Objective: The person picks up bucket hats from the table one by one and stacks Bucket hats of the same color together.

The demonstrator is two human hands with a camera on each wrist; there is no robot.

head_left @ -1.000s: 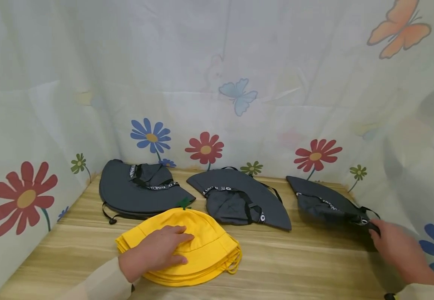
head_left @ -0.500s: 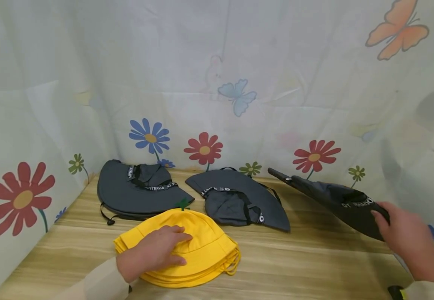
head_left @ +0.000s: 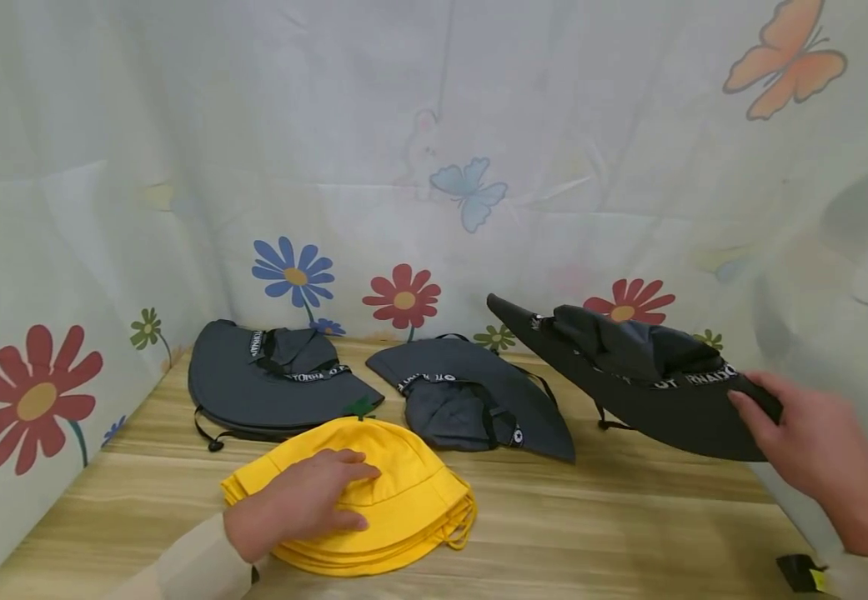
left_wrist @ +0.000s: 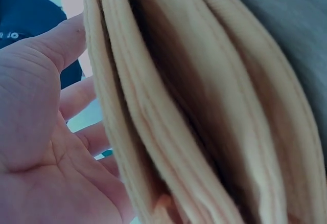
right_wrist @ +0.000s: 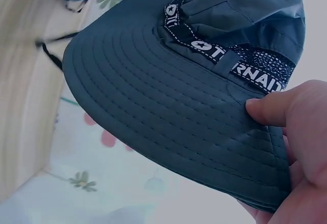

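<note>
My right hand (head_left: 816, 450) pinches the brim of a dark grey sun hat (head_left: 651, 400), thumb on top of the stitched brim in the right wrist view. The hat hangs tilted above the table at the right, its lettered band (right_wrist: 245, 73) showing and a chin cord dangling beneath. My left hand (head_left: 306, 504) rests with relaxed fingers on a folded yellow bucket hat (head_left: 403, 492) with a green stem on top. Several layered brim edges (left_wrist: 168, 127) fill the left wrist view, beside the palm.
Two more places at the back hold folded dark grey sun hats: the left one (head_left: 238, 379) with its cord on the table, the middle one (head_left: 471, 358) just behind the yellow hat. A flower-printed cloth (head_left: 313, 108) walls in the wooden table (head_left: 569, 533) behind and at both sides.
My right hand has lifted the dark grey sun hat off the table at the right, raising it and bringing it leftward as it tilted. The left hand has stayed on the yellow hat.
</note>
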